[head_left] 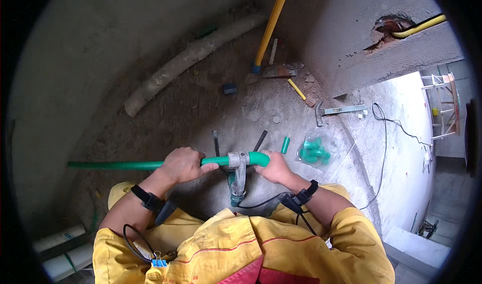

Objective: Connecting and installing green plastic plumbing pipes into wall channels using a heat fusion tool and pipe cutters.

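My left hand is closed around a long green plastic pipe that runs off to the left. On the other side, my right hand grips a green elbow fitting. Between them stands a pipe fusion welder with a green lower body and dark legs. The pipe's end and the elbow meet its grey heating sockets from opposite sides. How deep each sits in its socket cannot be made out. Black straps circle both my wrists.
Right of my right hand lie a short green pipe piece and a clear bag of green fittings. Beyond are a claw hammer, a blue fitting, a yellow pipe and a thick grey pipe. A black cable crosses the right-hand floor.
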`<state>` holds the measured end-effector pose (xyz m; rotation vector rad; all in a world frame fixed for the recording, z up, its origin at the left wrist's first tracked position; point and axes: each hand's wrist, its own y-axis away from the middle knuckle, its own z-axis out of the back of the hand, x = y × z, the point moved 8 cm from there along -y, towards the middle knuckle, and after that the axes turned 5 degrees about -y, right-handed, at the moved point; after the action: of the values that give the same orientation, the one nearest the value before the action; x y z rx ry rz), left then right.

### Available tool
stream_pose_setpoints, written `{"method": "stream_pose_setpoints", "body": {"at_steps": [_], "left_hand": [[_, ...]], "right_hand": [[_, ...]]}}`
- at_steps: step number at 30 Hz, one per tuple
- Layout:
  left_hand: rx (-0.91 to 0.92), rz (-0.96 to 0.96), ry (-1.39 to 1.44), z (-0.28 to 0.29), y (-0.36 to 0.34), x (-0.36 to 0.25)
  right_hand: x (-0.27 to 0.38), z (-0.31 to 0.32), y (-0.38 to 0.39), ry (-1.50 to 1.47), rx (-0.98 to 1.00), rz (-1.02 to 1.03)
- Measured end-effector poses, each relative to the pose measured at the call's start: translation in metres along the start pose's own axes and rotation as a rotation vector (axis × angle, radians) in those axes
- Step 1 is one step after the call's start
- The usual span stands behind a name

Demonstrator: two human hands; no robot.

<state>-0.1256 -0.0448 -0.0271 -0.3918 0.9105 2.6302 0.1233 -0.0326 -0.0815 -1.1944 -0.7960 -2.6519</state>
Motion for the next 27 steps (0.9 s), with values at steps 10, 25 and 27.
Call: {"method": "stream_pose_setpoints", "body": {"at_steps": [10, 25, 27], "left_hand": [[0.022, -0.02, 0.216, 0.008, -0.003, 0.005], [-0.033, 0.026, 0.208, 0.018, -0.006, 0.006], [-0.055, 0.021, 0.175, 0.016, -0.007, 0.007]], "right_hand": [[0.007, 0.015, -0.003, -0.004, 0.146, 0.04], [-0.01, 0.013, -0.012, -0.339, 0.21, -0.091], [-0.011, 0.01, -0.012, -0.379, 0.199, -0.082]]}}
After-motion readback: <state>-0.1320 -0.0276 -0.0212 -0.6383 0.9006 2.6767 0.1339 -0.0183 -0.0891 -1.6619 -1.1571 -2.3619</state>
